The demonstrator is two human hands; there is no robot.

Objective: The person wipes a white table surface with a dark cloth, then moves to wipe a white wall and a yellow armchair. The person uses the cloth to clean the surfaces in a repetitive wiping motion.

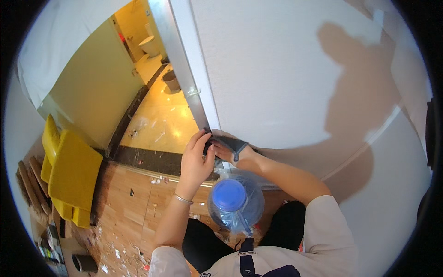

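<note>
A dark grey cloth (230,143) is draped over my right hand (225,152), which presses it to the lower part of a white and metal door frame (199,76). My left hand (199,159), with a silver bangle at its wrist, is raised beside it, its fingertips touching the dark material at the frame's edge. Just below my hands stands a large clear plastic water bottle (254,204) with a blue cap (229,195), between my knees.
Yellow chair (74,176) at the left. Small dark bin (84,263) at the lower left. Debris lies over the wooden floor (129,207). Beyond a dark threshold (152,161) are a bucket (171,81) and a toilet (148,45). A white wall (266,69) rises at the right.
</note>
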